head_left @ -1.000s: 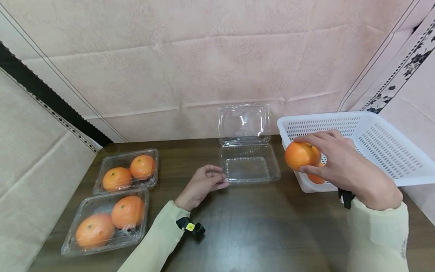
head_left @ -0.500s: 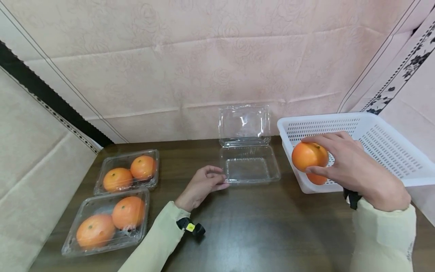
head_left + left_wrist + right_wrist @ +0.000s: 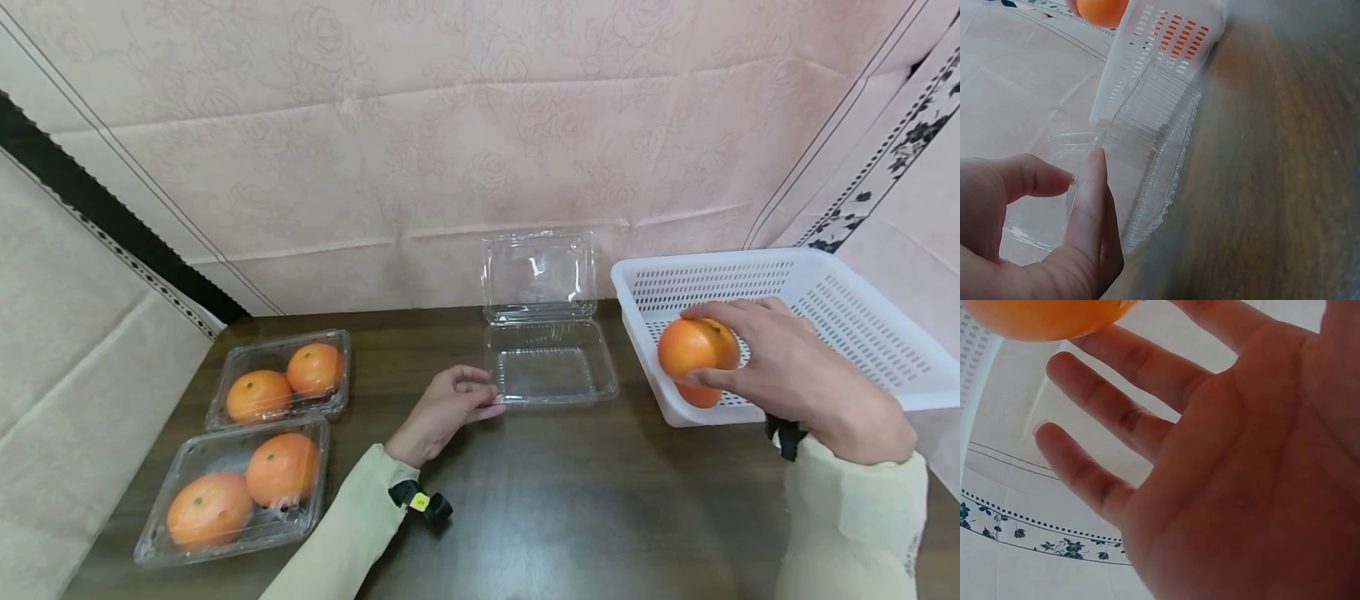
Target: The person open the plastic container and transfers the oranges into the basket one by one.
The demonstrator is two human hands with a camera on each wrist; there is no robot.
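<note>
My right hand [image 3: 795, 367] grips an orange [image 3: 697, 348] between thumb and fingers, over the near left corner of a white slotted basket [image 3: 862, 333]. Below it, a second orange [image 3: 701, 394] shows in the basket, partly covered by the thumb and the held fruit. In the right wrist view the held orange [image 3: 1047, 315] is cut off at the top. My left hand [image 3: 446, 408] pinches the near left corner of a clear plastic clamshell box [image 3: 551, 367], whose lid stands up at the back. The left wrist view shows thumb and fingers on the box's rim [image 3: 1100, 134].
On the left of the dark wooden table [image 3: 540, 508] lie two closed clear boxes, a rear one [image 3: 281, 340] and a front one [image 3: 168, 533], each with two oranges inside. A pale cloth [image 3: 420, 150] hangs close behind the table.
My right hand has carried the orange rightward and slightly down, from the basket's left rim to over its inside. The left hand and the clear box have stayed in place.
</note>
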